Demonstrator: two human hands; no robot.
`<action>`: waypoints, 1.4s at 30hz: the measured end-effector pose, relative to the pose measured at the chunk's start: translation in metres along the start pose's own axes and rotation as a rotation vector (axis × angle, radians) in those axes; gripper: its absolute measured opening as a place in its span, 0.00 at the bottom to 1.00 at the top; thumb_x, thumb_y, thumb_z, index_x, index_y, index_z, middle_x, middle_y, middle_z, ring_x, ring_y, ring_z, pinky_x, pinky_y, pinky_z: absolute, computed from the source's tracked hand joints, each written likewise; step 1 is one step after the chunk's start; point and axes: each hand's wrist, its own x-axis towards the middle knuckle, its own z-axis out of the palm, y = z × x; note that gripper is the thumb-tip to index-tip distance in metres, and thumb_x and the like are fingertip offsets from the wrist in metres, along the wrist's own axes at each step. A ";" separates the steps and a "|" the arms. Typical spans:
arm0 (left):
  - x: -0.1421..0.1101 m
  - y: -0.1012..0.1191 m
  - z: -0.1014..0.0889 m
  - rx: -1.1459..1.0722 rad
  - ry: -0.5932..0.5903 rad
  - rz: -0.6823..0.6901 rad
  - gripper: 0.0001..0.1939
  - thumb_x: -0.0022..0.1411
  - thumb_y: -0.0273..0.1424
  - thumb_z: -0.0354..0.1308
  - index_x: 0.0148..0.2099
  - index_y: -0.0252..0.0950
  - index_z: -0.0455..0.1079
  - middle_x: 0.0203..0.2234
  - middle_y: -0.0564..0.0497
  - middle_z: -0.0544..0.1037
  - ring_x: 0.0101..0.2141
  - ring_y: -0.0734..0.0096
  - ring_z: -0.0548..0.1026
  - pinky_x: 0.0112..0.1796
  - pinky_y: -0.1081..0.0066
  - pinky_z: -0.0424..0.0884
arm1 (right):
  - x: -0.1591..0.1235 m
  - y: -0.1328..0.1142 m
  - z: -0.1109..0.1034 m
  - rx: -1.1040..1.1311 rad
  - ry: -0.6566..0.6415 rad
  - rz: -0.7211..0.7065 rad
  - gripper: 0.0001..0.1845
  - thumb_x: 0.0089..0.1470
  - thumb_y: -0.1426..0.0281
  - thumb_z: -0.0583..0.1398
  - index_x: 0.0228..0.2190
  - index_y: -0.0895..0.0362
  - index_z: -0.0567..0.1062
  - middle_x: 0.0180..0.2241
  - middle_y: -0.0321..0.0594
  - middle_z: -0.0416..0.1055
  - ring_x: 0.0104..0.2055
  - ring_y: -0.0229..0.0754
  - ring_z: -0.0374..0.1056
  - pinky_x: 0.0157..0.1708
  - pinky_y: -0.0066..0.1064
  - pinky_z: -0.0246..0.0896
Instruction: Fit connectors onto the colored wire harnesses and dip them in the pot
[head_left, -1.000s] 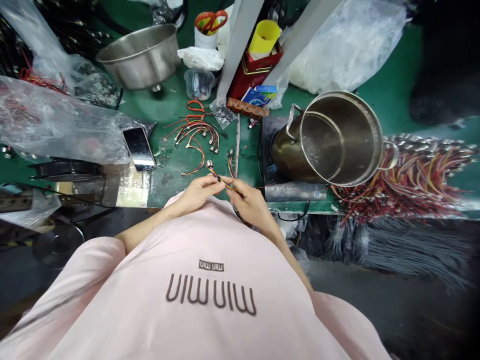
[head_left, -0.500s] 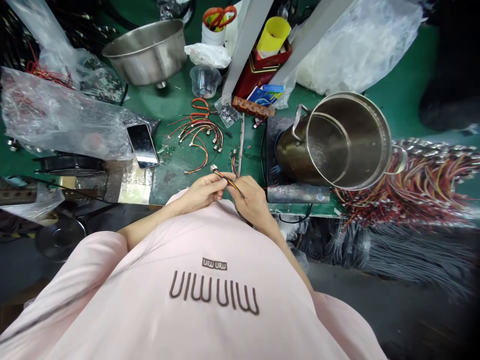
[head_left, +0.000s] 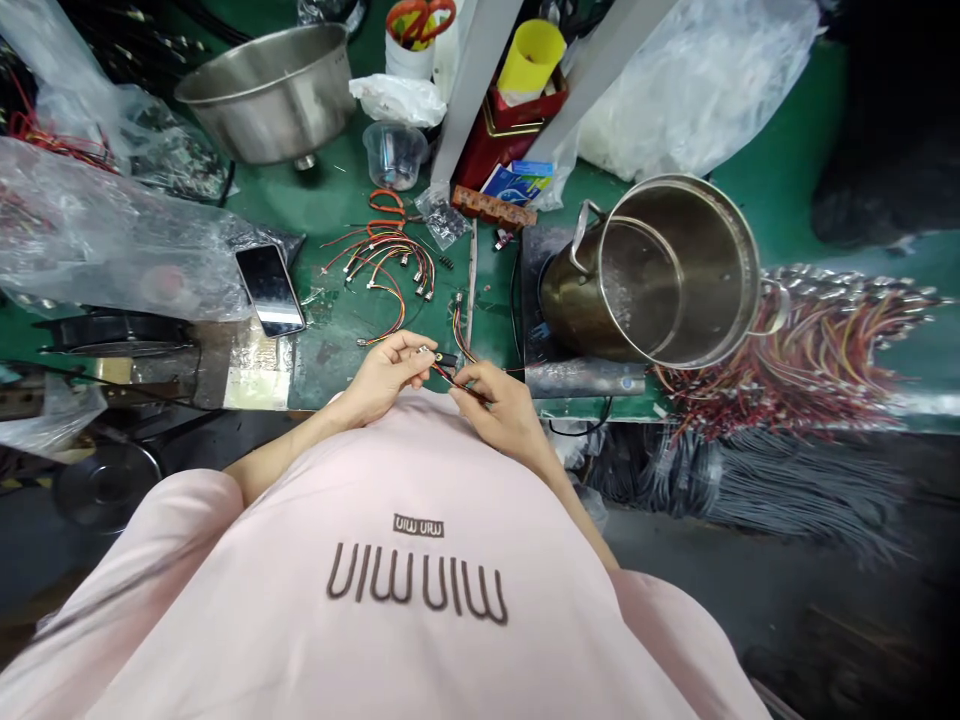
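My left hand [head_left: 386, 376] pinches the metal connector end of a short wire harness [head_left: 444, 364] between thumb and fingers. My right hand [head_left: 498, 404] holds the harness's thin red, yellow and black wires close to a small black sleeve. The two hands stand a short way apart above the front edge of the green workbench [head_left: 337, 345]. Just beyond them lies a loose harness [head_left: 459, 330], and further back several similar harnesses [head_left: 382, 268] lie in a tangle.
A phone [head_left: 270, 290] rests on plastic film at the left. To the right, a steel pot [head_left: 652, 270] sits on a dark hotplate [head_left: 534, 270], beside a large bundle of red-and-yellow wires [head_left: 825, 350]. A steel bowl [head_left: 266, 95], plastic cup [head_left: 394, 155] and metal posts stand behind.
The view has shifted slightly. My hands have come down and closer to my chest, and the harness has turned so its black sleeve now shows between them.
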 end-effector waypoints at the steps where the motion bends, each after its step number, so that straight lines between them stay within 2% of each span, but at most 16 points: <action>1: 0.000 0.000 0.000 0.001 -0.011 0.004 0.19 0.45 0.37 0.71 0.37 0.33 0.71 0.18 0.60 0.69 0.19 0.84 0.67 0.22 0.80 0.62 | 0.000 0.000 0.002 -0.039 0.025 -0.027 0.02 0.54 0.72 0.58 0.30 0.55 0.68 0.27 0.34 0.68 0.27 0.35 0.62 0.30 0.28 0.57; 5: -0.002 -0.003 -0.004 0.009 -0.060 -0.008 0.19 0.48 0.38 0.70 0.38 0.33 0.71 0.19 0.58 0.71 0.20 0.82 0.68 0.24 0.79 0.64 | 0.001 -0.001 0.006 -0.088 0.106 -0.064 0.05 0.51 0.76 0.59 0.27 0.55 0.68 0.26 0.34 0.65 0.28 0.35 0.61 0.29 0.28 0.57; 9: -0.003 -0.008 -0.010 0.111 -0.108 0.037 0.17 0.53 0.39 0.66 0.41 0.34 0.72 0.22 0.56 0.73 0.23 0.81 0.70 0.28 0.77 0.66 | 0.001 -0.002 0.006 0.027 0.118 0.007 0.05 0.48 0.77 0.59 0.24 0.56 0.68 0.28 0.35 0.64 0.27 0.34 0.60 0.26 0.27 0.56; 13: -0.005 -0.010 -0.011 0.235 -0.128 0.095 0.16 0.52 0.38 0.67 0.40 0.34 0.73 0.23 0.56 0.73 0.25 0.79 0.71 0.30 0.76 0.66 | 0.001 -0.003 0.008 0.126 0.110 0.042 0.06 0.46 0.77 0.59 0.23 0.56 0.68 0.29 0.35 0.64 0.29 0.35 0.62 0.25 0.27 0.56; 17: -0.006 -0.010 -0.010 0.290 -0.170 0.057 0.16 0.52 0.38 0.67 0.39 0.33 0.74 0.23 0.55 0.74 0.25 0.80 0.70 0.30 0.76 0.65 | 0.005 -0.004 0.015 0.159 0.138 0.047 0.07 0.46 0.78 0.58 0.21 0.56 0.67 0.28 0.36 0.64 0.31 0.36 0.63 0.26 0.27 0.57; 21: -0.005 -0.012 -0.011 0.234 -0.202 0.008 0.15 0.50 0.37 0.68 0.37 0.33 0.73 0.24 0.55 0.75 0.25 0.81 0.69 0.29 0.77 0.65 | 0.009 -0.006 0.017 0.159 0.145 0.023 0.07 0.47 0.78 0.58 0.21 0.56 0.68 0.28 0.36 0.65 0.32 0.36 0.64 0.27 0.27 0.58; 28: -0.002 -0.016 -0.014 0.049 -0.149 -0.074 0.18 0.49 0.39 0.69 0.38 0.33 0.72 0.20 0.56 0.75 0.22 0.80 0.72 0.27 0.78 0.66 | 0.004 -0.003 0.003 0.142 0.034 0.044 0.05 0.48 0.77 0.60 0.26 0.56 0.69 0.30 0.35 0.65 0.30 0.35 0.63 0.28 0.27 0.61; 34: -0.002 -0.016 -0.014 0.063 -0.178 -0.080 0.18 0.48 0.38 0.70 0.37 0.33 0.72 0.21 0.55 0.76 0.23 0.80 0.73 0.28 0.78 0.68 | 0.004 -0.004 0.007 0.155 0.054 0.043 0.06 0.47 0.78 0.58 0.23 0.56 0.68 0.28 0.36 0.64 0.30 0.35 0.62 0.25 0.26 0.58; 42: -0.002 -0.014 -0.014 0.126 -0.190 -0.064 0.19 0.48 0.40 0.70 0.36 0.32 0.70 0.20 0.56 0.75 0.22 0.81 0.72 0.29 0.77 0.68 | 0.009 -0.003 0.021 0.308 0.115 0.089 0.07 0.43 0.76 0.59 0.19 0.56 0.66 0.25 0.35 0.63 0.29 0.35 0.61 0.22 0.25 0.53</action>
